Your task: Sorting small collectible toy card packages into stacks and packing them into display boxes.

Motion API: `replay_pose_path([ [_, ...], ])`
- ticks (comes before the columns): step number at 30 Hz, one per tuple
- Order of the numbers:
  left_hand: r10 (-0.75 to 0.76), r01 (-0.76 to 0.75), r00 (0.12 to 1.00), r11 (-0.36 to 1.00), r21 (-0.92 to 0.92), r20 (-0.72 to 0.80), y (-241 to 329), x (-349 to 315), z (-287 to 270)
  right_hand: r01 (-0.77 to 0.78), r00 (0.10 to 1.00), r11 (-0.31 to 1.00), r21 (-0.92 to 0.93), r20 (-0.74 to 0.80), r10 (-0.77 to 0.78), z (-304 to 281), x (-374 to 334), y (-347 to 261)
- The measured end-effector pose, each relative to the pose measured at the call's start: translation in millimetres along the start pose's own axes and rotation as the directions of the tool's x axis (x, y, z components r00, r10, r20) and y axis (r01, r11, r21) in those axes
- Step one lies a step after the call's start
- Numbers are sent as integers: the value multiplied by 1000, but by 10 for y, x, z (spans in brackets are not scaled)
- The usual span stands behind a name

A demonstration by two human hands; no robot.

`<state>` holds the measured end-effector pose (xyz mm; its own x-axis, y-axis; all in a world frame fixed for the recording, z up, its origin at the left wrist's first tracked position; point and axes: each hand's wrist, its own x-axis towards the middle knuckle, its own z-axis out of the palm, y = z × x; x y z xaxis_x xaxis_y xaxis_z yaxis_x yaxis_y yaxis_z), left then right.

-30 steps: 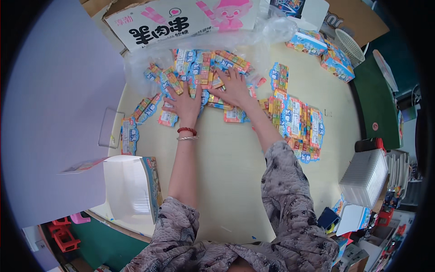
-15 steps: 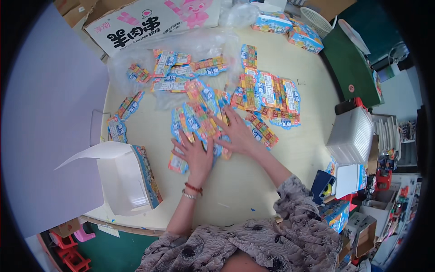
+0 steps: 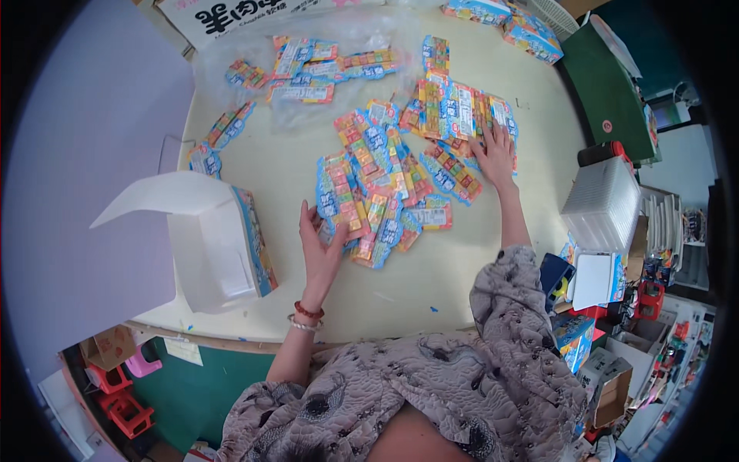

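A loose heap of candy packets (image 3: 373, 185), flat with blue scalloped ends and windows showing coloured pieces, lies in the middle of the table. At its lower left edge is my left hand (image 3: 319, 250), open, thumb and fingers apart around the corner of a packet. My right hand (image 3: 496, 158) reaches to a second pile of packets (image 3: 458, 108) on the right; its fingers are stretched out over that pile's right side. Between the two groups one packet (image 3: 452, 173) lies slanted. An open carton (image 3: 212, 250), white inside, stands to the left of my left hand.
Behind the heap, a clear plastic bag (image 3: 262, 108) has more packets on and in it. Two packets (image 3: 229, 125) lie at far left. Closed boxes (image 3: 533, 38) stand at the back right. A clear plastic bin (image 3: 600, 204) and a green box (image 3: 608, 88) line the right edge.
My right hand has left the middle heap and moved right onto the other pile. My left hand has drawn back to the heap's edge. The heap is more spread out; the whole view has shifted.
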<state>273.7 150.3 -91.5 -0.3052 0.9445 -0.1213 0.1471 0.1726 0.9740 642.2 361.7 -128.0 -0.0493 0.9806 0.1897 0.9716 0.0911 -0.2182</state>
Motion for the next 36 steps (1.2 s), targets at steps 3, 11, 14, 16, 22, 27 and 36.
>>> replay_pose_path([
  [3, 67, -55, 995, 984, 167, -69, -98, 69, -19, 44, 997, 987, -152, 67, -34, -119, -479, -215],
  [11, 101, -64, 992, 918, 393, -75, -22, 188, 14, -13, 1000, 989, 149, 0, 13, -423, -1309, -1087],
  [14, 86, -44, 993, 916, 400, -86, -61, 179, -70, -151, 988, 890, 431, 55, 141, -598, -947, -1637],
  [16, 81, -33, 992, 903, 427, -96, -103, 156, -148, -215, 975, 850, 482, 162, 155, -504, -724, -1903],
  [22, 233, -178, 972, 800, 572, -23, -322, 149, -220, -475, 756, 730, 492, 652, 53, -269, -346, -1951],
  [27, 259, -197, 953, 923, 332, -154, -331, 138, -272, -419, 875, 417, 807, 481, -51, -276, -588, -1878],
  [36, 271, -260, 950, 962, -87, 156, 174, -123, -119, -293, 903, -136, 946, 321, 285, -641, -961, -1682],
])
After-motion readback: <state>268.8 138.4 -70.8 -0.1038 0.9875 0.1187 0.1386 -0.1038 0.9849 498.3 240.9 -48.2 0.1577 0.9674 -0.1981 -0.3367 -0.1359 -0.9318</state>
